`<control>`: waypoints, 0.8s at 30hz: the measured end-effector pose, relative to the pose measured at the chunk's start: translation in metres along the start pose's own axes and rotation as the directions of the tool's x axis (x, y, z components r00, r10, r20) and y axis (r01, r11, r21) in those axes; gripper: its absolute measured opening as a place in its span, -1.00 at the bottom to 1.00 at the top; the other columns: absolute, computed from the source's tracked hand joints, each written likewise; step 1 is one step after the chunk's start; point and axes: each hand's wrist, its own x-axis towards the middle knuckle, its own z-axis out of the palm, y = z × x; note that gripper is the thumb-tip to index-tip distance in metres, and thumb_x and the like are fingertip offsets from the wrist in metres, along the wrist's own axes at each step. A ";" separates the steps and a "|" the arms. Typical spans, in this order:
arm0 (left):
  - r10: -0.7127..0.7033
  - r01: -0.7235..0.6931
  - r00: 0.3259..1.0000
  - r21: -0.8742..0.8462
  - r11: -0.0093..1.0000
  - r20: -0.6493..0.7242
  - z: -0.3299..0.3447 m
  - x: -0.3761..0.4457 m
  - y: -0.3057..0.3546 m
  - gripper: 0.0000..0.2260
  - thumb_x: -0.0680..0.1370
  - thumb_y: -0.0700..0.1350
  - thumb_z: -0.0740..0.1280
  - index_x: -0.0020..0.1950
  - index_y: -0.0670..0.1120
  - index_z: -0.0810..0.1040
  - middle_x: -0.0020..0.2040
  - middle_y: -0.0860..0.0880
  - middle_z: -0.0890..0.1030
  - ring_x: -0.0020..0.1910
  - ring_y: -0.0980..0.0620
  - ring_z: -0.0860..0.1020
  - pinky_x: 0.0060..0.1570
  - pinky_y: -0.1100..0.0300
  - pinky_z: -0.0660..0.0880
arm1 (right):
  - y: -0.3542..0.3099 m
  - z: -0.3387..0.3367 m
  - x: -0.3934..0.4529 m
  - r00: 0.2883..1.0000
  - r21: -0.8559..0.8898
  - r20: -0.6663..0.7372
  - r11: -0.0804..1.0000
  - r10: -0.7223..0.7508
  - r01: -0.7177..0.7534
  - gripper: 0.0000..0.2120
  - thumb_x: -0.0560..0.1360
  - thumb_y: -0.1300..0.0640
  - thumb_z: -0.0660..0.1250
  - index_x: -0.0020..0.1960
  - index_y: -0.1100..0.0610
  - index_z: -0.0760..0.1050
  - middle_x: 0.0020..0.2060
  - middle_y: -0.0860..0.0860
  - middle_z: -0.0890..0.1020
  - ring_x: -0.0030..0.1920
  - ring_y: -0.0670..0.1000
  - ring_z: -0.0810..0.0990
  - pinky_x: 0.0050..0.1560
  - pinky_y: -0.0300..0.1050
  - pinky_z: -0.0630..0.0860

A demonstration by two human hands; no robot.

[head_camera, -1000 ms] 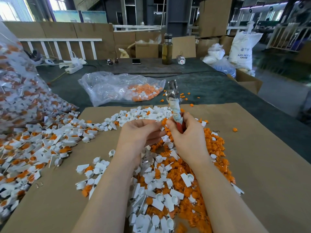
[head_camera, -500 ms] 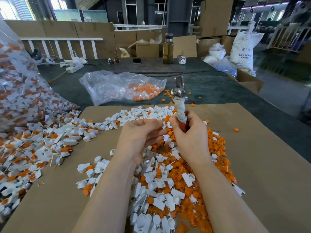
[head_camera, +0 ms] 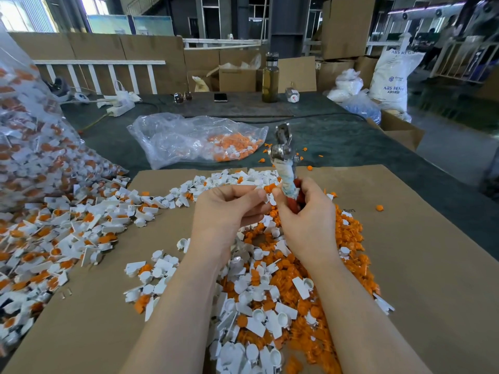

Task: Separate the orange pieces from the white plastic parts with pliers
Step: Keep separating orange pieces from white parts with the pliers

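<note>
Broadly, a factory hall fills the upper frame, with cardboard cartons, a white railing and a white sack (head_camera: pixel 388 76) at upper right. Below it a dark green tabletop (head_camera: pixel 351 136) carries a bottle (head_camera: pixel 270 79), a phone (head_camera: pixel 220 97) and a clear bag (head_camera: pixel 189 139) partly filled with orange pieces. A cardboard sheet (head_camera: pixel 418 252) covers the near tabletop; unsorted white-and-orange parts (head_camera: pixel 54 233) spill across it from a big bag at the left edge, while separated orange pieces (head_camera: pixel 348 238) and white plastic parts (head_camera: pixel 256 317) heap at bottom centre.

At mid-frame the right hand (head_camera: pixel 307 225) has its grip curled round the wrapped handles of the pliers (head_camera: pixel 285 163), whose long axis runs nearly upright, jaws pointing to the top of the frame; whether the jaws are apart I cannot tell. The left hand (head_camera: pixel 229 211) pinches a small white part (head_camera: pixel 266 197) just left of the handles, well below the jaws. Judging by this, the part must travel up and slightly right to reach them.
</note>
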 end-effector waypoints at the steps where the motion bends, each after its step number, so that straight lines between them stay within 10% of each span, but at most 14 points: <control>1: 0.024 -0.024 1.000 0.033 0.999 -0.005 0.001 0.000 0.000 -0.96 0.47 -0.26 0.49 -0.16 -0.15 0.69 -0.26 -0.16 0.72 -0.27 -0.03 0.71 -0.25 0.21 0.64 | 0.000 0.000 0.000 1.000 -0.011 -0.004 1.000 -0.011 0.011 -0.86 0.50 0.11 0.41 -0.02 -0.02 0.46 -0.31 -0.23 0.52 -0.18 -0.27 0.55 -0.27 -0.44 0.45; 24: 0.187 -0.179 0.982 0.204 0.962 -0.020 0.005 -0.003 -0.003 -0.93 0.47 -0.25 0.51 -0.12 -0.10 0.70 -0.27 -0.03 0.72 -0.24 0.02 0.72 -0.20 0.27 0.63 | -0.002 0.000 -0.001 0.999 -0.017 -0.017 0.999 -0.034 0.034 -0.84 0.49 0.13 0.43 -0.04 -0.03 0.46 -0.30 -0.25 0.52 -0.20 -0.25 0.55 -0.31 -0.42 0.45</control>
